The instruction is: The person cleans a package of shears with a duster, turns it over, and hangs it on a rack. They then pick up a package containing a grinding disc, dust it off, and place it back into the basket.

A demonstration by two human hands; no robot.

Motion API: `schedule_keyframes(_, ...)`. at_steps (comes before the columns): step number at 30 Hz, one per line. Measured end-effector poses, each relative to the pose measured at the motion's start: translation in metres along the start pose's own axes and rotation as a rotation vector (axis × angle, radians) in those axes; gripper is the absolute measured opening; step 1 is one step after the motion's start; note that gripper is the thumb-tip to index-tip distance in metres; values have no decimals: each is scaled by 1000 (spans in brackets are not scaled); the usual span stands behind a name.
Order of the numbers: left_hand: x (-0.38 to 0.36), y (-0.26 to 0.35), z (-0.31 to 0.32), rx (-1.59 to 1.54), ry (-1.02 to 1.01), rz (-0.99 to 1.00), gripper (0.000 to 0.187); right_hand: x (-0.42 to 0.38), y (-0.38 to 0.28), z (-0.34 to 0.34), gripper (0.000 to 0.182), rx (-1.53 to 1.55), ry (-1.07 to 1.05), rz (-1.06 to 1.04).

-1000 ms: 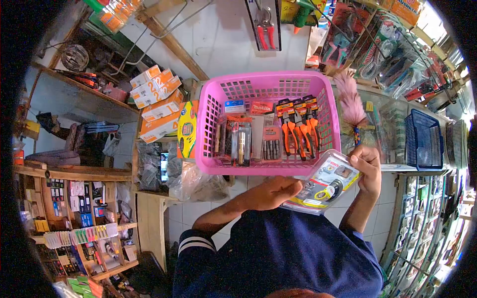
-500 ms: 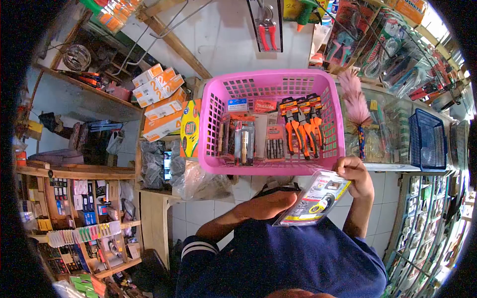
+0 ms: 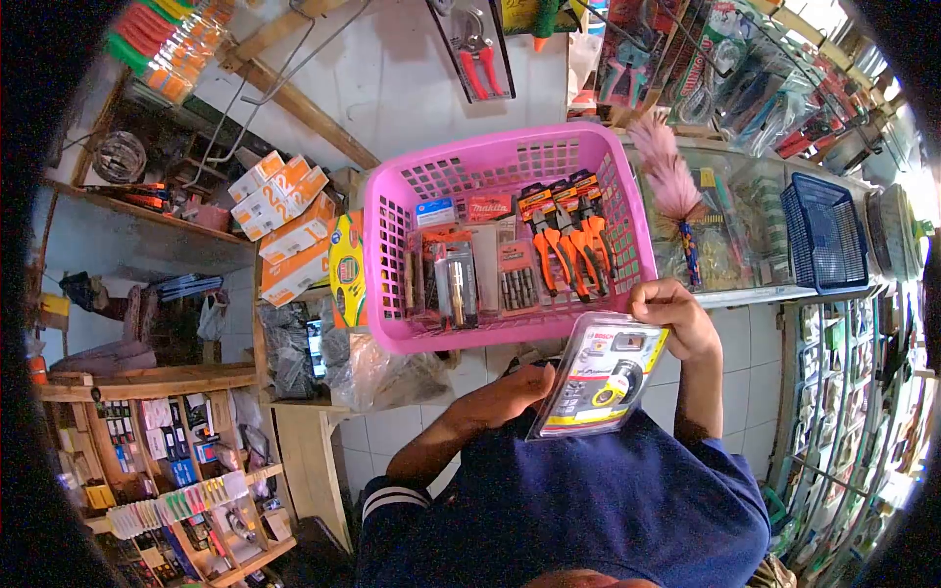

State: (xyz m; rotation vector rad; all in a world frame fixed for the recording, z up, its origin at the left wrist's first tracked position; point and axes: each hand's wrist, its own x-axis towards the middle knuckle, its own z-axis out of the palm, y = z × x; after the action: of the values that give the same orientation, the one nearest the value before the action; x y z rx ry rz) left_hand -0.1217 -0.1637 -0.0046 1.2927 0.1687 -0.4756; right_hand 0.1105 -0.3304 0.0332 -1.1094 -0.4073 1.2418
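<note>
In front of my chest is a clear Bosch blister pack [image 3: 603, 377] with a grey, yellow and black printed card. My right hand [image 3: 678, 316] pinches its upper right corner. My left hand [image 3: 505, 397] holds the left edge, its fingers partly hidden behind the pack. Just beyond stands a pink plastic basket [image 3: 490, 338]. Inside it lie orange-handled pliers [image 3: 552, 260] on cards at the right. A packet of dark bits [image 3: 518, 284], a red Makita packet [image 3: 489, 207] and a clear pack with a gold-coloured cylinder [image 3: 457, 284] lie beside them.
Orange-and-white boxes [image 3: 284, 196] are stacked left of the basket, above a yellow box [image 3: 347, 269]. To the right are a pink feather duster [image 3: 671, 176] and a blue basket [image 3: 828, 235] on a glass counter. Wooden shelves [image 3: 157, 382] stand at the left. Pruning shears [image 3: 477, 54] hang on the wall.
The blister pack is turned more upright, with its printed front facing me more fully. Both hands still hold it. The whole view has shifted and tilted slightly, so the basket appears further left.
</note>
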Motion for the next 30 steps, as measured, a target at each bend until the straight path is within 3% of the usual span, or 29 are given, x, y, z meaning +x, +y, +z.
schedule_keyframes(2, 2, 0, -2, -121, -50, -6, 74, 2, -2, 2, 7, -4, 3, 15)
schedule_keyframes(8, 8, -5, 22, -657, 176, 83, 77, 7, 0, 3, 14, -232, 98, -67)
schedule_keyframes(9, 6, -13, 14, -718, 51, 95, 69, 9, 3, 1, 16, -274, 118, -121)
schedule_keyframes(12, 9, -4, 5, -246, -19, 138, 56, 10, -9, 7, 13, -260, 138, -127)
schedule_keyframes(13, 9, 9, 10, -300, 73, 153, 47, 10, -12, 7, 21, -315, 148, -202)
schedule_keyframes(17, 5, 37, -14, -269, 173, 294, 50, 6, -51, -1, 45, -307, 315, -375)
schedule_keyframes(18, -1, 53, -18, -334, 273, 326, 51, 10, -55, -17, 40, -273, 358, -407)
schedule_keyframes(20, -7, 66, -38, -461, 427, 327, 53, 23, -46, -50, 45, -433, 694, -508)
schedule_keyframes(22, -8, 94, -50, -512, 510, 443, 47, 28, -21, -94, 55, -968, 960, -452)
schedule_keyframes(24, 4, 94, -81, -528, 483, 522, 42, 33, 24, -134, 63, -1446, 1127, -194)
schedule_keyframes(26, 20, 100, -105, -628, 459, 538, 43, 45, 70, -177, 67, -1333, 902, -39)
schedule_keyframes(28, 37, 106, -117, -654, 413, 536, 42, 48, 99, -158, 61, -1688, 1213, -191)
schedule_keyframes(30, 53, 106, -128, -662, 385, 508, 44, 48, 110, -171, 52, -1728, 1238, -377)
